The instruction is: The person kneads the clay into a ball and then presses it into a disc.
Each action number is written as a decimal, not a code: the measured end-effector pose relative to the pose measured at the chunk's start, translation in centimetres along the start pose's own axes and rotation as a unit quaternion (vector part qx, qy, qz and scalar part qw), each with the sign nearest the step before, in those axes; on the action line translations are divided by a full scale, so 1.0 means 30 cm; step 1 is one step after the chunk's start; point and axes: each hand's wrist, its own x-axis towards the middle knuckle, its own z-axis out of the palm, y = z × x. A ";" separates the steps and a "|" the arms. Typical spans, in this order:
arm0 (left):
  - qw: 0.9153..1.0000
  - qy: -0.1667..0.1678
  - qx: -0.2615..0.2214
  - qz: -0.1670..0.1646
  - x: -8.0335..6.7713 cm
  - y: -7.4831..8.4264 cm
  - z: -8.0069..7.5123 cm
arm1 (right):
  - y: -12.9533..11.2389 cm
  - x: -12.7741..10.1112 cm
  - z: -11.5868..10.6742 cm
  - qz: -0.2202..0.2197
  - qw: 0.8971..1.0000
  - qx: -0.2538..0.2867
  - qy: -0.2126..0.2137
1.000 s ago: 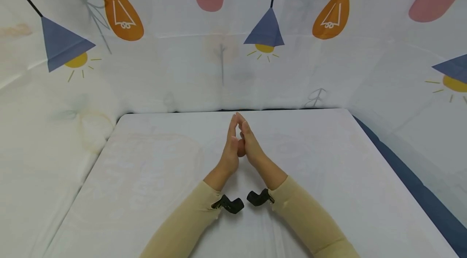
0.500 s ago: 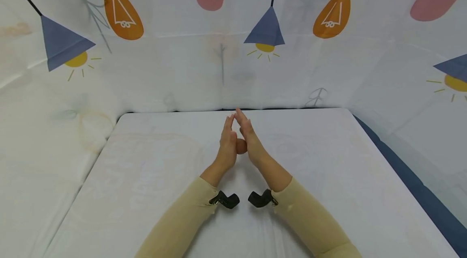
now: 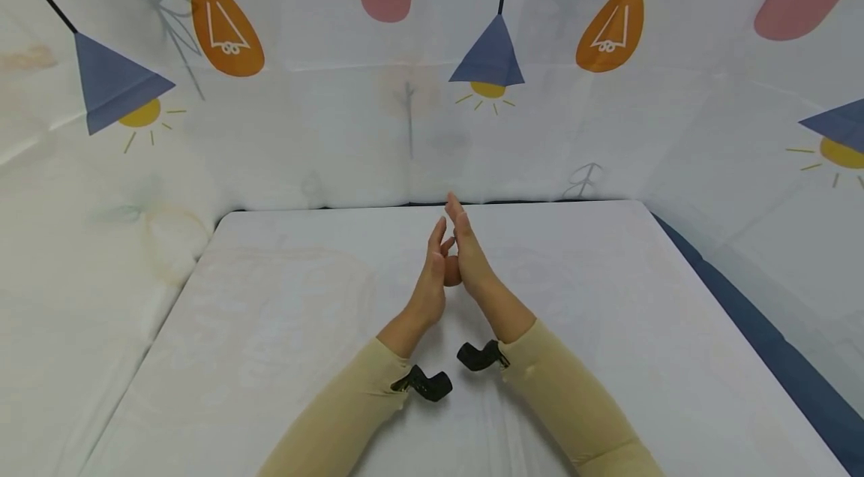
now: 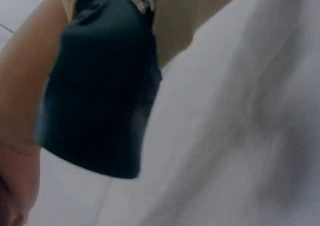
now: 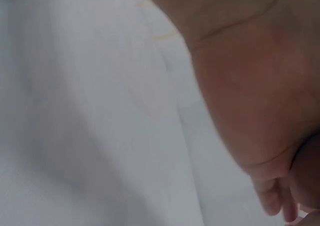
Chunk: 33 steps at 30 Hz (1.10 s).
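A small brown ball sits between my two palms, above the middle of the table. My left hand is on its left side, fingers mostly straight and pointing away from me. Against its right side lies my right hand, its straight fingers reaching further forward than the left ones. In the right wrist view, the heel of the right palm fills the right side, and part of the brown ball shows at the edge. The left wrist view has only the edge of the left hand; the ball is out of sight there.
A white-covered table lies beneath the hands. Behind it hangs a white cloth printed with lamps and bulbs. Black wrist cameras stick out from both beige sleeves. Dark blue fabric shows beyond the table's right edge.
The palms have slid against each other around the ball. The right hand has gone further forward; the left moved out leftward, then came back right. The ball stays between them.
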 end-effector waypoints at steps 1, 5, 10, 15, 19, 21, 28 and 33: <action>1.000 0.003 -0.009 0.009 0.000 0.003 -0.001 | 0.002 0.000 0.003 0.007 1.000 0.001 -0.001; 0.999 0.022 -0.019 0.038 -0.001 0.014 -0.006 | 0.014 0.000 0.016 0.027 1.000 -0.001 -0.014; 0.998 0.056 -0.012 0.033 0.006 0.027 -0.016 | 0.035 -0.013 0.036 0.026 0.999 -0.012 -0.032; 0.996 0.088 -0.017 -0.007 0.023 0.034 -0.027 | 0.045 -0.038 0.058 0.003 0.999 -0.006 -0.050; 0.994 0.101 -0.020 -0.020 0.040 0.026 -0.039 | 0.041 -0.055 0.070 -0.018 0.998 0.007 -0.054; 0.994 0.105 -0.011 -0.016 0.046 0.017 -0.044 | 0.033 -0.061 0.072 -0.027 0.998 0.014 -0.053; 0.996 0.084 0.021 -0.025 0.045 -0.018 -0.046 | -0.006 -0.069 0.063 -0.062 0.997 0.018 -0.041; 0.997 0.051 0.046 -0.046 0.037 -0.028 -0.037 | -0.018 -0.064 0.046 -0.076 0.997 0.012 -0.018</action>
